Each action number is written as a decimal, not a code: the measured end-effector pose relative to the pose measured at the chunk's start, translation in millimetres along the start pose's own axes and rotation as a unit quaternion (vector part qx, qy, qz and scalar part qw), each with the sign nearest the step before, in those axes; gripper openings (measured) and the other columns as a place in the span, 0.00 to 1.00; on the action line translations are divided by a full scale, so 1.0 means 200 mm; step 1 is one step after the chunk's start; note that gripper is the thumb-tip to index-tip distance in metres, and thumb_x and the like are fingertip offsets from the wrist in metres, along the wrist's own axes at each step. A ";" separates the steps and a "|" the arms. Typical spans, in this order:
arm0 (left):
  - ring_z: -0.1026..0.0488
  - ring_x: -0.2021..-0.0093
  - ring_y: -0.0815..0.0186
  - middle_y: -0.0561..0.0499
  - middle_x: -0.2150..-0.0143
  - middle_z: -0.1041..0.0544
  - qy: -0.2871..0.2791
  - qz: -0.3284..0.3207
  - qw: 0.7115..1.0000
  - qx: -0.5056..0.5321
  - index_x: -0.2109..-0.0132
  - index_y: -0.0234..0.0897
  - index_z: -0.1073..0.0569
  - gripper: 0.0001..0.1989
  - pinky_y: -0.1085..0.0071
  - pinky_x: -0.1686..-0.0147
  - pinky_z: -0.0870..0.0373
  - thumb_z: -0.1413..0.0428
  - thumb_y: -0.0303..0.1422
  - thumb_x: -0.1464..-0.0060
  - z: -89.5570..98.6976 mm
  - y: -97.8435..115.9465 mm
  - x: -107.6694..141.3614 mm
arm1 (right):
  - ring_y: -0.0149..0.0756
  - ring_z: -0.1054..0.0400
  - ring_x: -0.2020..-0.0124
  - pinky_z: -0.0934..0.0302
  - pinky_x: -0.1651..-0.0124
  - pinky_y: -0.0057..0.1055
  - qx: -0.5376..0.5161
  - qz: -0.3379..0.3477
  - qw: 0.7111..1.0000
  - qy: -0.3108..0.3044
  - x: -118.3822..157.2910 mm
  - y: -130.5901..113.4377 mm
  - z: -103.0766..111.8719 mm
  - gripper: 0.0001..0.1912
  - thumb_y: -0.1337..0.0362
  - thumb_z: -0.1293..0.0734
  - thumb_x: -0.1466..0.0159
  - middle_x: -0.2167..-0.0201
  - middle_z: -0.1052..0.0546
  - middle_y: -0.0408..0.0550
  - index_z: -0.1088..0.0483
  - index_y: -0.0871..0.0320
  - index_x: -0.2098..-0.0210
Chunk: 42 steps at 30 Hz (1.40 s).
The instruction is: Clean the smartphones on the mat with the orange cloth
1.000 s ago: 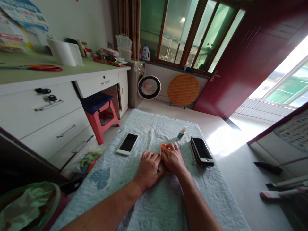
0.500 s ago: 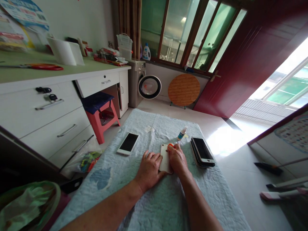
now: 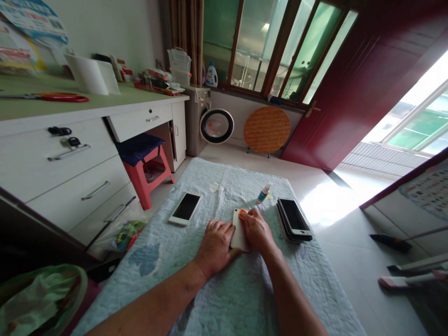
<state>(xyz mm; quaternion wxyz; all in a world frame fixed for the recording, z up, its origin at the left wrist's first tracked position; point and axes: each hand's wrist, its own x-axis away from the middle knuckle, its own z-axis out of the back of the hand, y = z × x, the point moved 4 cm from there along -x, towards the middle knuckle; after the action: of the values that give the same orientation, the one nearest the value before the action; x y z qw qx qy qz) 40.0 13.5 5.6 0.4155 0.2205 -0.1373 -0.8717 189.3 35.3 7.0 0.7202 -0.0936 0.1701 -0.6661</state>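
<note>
My right hand, a little right of center in the frame, is closed with its fingers pinching a small orange pad against the upper end of a pale smartphone; whether the pad is cloth or sponge I can't tell from here. That smartphone lies back up on the surface, just below the center of the frame. My left hand has it between fingers and thumb, fingertips along its left edge and the thumb by its lower end. A pale blue quilted cloth covers the surface under everything. Left of my hands I see a white smartphone with its dark screen up. Above my right hand stands a small spray bottle, and to the right a stack of phones, a white-framed one on top.
</note>
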 end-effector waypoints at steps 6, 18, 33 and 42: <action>0.33 0.47 0.51 0.43 0.47 0.26 0.003 0.000 1.000 -0.002 0.47 0.37 0.29 0.27 0.49 0.40 0.47 0.48 0.53 0.43 0.00 0.00 0.00 | 0.37 0.41 0.55 0.46 0.50 0.30 -0.004 0.029 0.997 -0.064 0.03 0.00 0.03 0.18 0.73 0.40 0.45 0.56 0.35 0.49 0.31 0.55 0.56; 0.34 0.45 0.49 0.43 0.44 0.27 -0.008 0.005 1.000 -0.006 0.46 0.38 0.30 0.30 0.49 0.40 0.48 0.46 0.56 0.46 -0.01 -0.01 0.00 | 0.31 0.37 0.67 0.42 0.61 0.26 -0.098 0.037 0.994 -0.043 0.09 0.03 0.05 0.12 0.68 0.43 0.34 0.66 0.33 0.48 0.27 0.59 0.65; 0.33 0.47 0.50 0.42 0.46 0.27 -0.009 -0.011 1.000 -0.013 0.48 0.36 0.29 0.29 0.50 0.42 0.45 0.50 0.55 0.44 -0.01 -0.01 -0.01 | 0.34 0.31 0.61 0.43 0.57 0.26 -0.052 -0.031 0.997 0.045 -0.01 0.08 0.04 0.13 0.70 0.41 0.37 0.63 0.23 0.50 0.25 0.59 0.61; 0.32 0.49 0.50 0.44 0.49 0.26 0.007 -0.010 1.000 -0.017 0.50 0.38 0.29 0.27 0.51 0.42 0.45 0.47 0.55 0.45 -0.01 -0.01 0.00 | 0.33 0.31 0.64 0.44 0.60 0.25 -0.018 -0.035 0.999 -0.010 0.01 0.04 0.10 0.13 0.73 0.40 0.40 0.67 0.22 0.49 0.24 0.59 0.66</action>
<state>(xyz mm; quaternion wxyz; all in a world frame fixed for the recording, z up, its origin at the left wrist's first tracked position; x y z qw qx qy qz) 40.3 14.4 2.5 0.4115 0.2208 -0.1176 -0.8764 203.8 31.4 22.9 0.6966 -0.1188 0.1715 -0.6864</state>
